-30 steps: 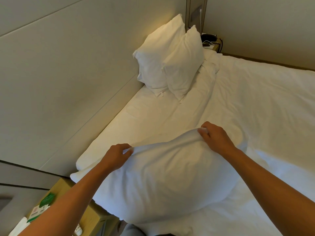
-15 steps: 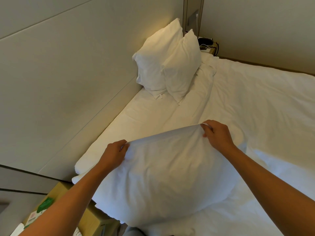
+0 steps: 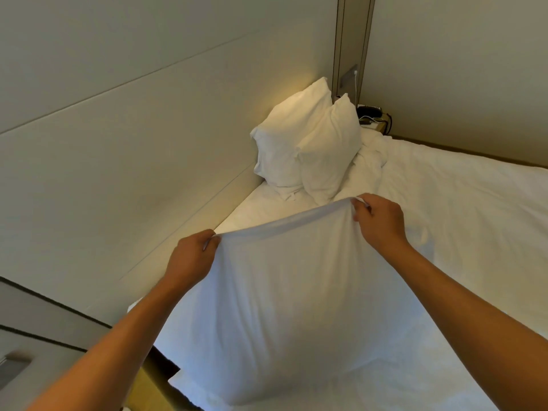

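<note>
A large white pillow [image 3: 281, 307] hangs in front of me above the near part of the bed, its top edge stretched taut. My left hand [image 3: 192, 259] pinches the pillow's upper left corner. My right hand [image 3: 379, 221] pinches the upper right corner, a little higher and farther away. The pillow's lower end touches the white bedding [image 3: 459, 218]. Both forearms reach in from the bottom of the view.
Two white pillows [image 3: 308, 143] stand propped against the beige headboard wall [image 3: 133, 143] at the bed's far corner. A small shelf with cables and a dark device [image 3: 372, 115] sits behind them. A wooden bedside table [image 3: 148, 390] lies low at the left.
Both hands have lifted the pillow by its top corners and pulled the edge taut. The view has tilted upward, and the pillow hides more of the bed.
</note>
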